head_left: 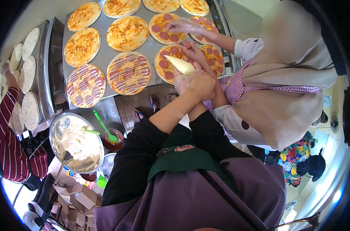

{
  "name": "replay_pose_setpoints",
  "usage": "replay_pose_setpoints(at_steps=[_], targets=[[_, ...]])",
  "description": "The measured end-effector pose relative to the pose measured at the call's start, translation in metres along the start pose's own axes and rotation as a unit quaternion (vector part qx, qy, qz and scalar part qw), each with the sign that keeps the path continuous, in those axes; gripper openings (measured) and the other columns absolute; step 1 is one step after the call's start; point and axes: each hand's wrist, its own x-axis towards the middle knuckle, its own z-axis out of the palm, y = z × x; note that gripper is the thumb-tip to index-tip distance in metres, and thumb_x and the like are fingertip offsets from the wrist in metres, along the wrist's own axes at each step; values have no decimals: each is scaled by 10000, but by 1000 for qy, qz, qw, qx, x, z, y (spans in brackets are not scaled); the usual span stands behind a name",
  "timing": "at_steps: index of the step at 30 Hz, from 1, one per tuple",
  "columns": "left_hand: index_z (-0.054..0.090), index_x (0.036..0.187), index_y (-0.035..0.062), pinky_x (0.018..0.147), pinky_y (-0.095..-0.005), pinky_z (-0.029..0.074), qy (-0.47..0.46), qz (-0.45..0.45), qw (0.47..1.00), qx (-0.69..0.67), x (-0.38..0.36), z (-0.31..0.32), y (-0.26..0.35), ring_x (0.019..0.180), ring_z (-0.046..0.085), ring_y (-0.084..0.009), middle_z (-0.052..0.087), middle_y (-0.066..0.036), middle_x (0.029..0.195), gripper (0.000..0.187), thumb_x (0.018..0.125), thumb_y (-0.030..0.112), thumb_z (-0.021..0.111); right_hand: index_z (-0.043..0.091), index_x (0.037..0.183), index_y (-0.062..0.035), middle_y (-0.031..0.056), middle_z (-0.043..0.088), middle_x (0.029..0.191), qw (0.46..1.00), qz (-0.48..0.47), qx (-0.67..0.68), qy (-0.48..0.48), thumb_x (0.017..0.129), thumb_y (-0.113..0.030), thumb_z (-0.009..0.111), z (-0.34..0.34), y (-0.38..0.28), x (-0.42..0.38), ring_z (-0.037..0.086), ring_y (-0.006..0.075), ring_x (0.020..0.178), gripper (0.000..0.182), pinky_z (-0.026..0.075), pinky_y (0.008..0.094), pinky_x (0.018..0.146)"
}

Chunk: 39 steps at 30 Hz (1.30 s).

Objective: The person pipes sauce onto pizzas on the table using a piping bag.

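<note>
A piping bag (179, 64) of pale yellow filling points up and left over the front pepperoni pizza (164, 69). My right hand (180, 82), in a clear plastic glove, is closed around the bag from below. My left hand (204, 82), bare, crosses over my right forearm and is closed at the bag's wide end; part of its grip is hidden. To the left are pizzas striped with white sauce, one (128, 73) nearer the bag and another (85, 85) farther off. A co-worker's gloved hand (184, 26) reaches over a pepperoni pizza (165, 29); their other hand (192, 52) is beside the bag.
The metal table (102, 54) also carries several cheese-topped pizzas (127, 33). Below it are a bowl of white cream (77, 143) and a green spatula (105, 127) in red sauce. A co-worker (275, 92) stands close on my right; another striped sleeve (7, 111) reaches over pale bases (28, 75).
</note>
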Motion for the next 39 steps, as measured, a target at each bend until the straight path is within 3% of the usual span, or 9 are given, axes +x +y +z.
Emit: replay_pose_setpoints(at_steps=[2, 7, 16, 19, 39], targets=[[686, 668, 32, 865, -397, 436, -11, -8, 1000, 6, 1, -2, 1, 793, 639, -300, 662, -154, 752, 220, 600, 226, 608, 202, 1437, -48, 8, 510, 799, 1000, 0, -26, 7, 913, -49, 510, 1, -4, 1, 512, 77, 691, 608, 441, 175, 672], [684, 666, 31, 859, -394, 438, -6, -10, 1000, -14, 1, -2, 4, 801, 639, -292, 662, -156, 764, 221, 601, 229, 611, 96, 1466, -61, 100, 282, 1441, 948, 113, -228, -192, 960, -119, 435, -10, -29, 5, 391, 110, 1156, 612, 331, 203, 961], [675, 650, 28, 834, -389, 444, 9, -5, 1000, -14, -1, 0, 9, 774, 631, -295, 656, -161, 746, 213, 565, 213, 612, 218, 1447, -72, 41, 544, 1056, 999, 18, 42, -26, 965, -228, 467, -1, -11, 2, 498, 84, 915, 564, 411, 195, 768], [672, 646, 26, 825, -385, 446, 6, -5, 1000, -7, -1, -1, 10, 773, 629, -297, 654, -161, 740, 212, 556, 208, 610, 245, 1432, -61, 42, 554, 1070, 999, -31, 8, 12, 920, -162, 548, 2, 1, 8, 528, 101, 976, 603, 430, 198, 766], [658, 617, 19, 779, -379, 460, 80, 5, 997, -21, -3, -6, 7, 738, 638, -313, 646, -188, 708, 198, 553, 199, 606, 287, 1411, -65, 46, 580, 1050, 986, -107, 43, -119, 881, -124, 595, -5, 25, 17, 553, 105, 982, 616, 443, 198, 736]])
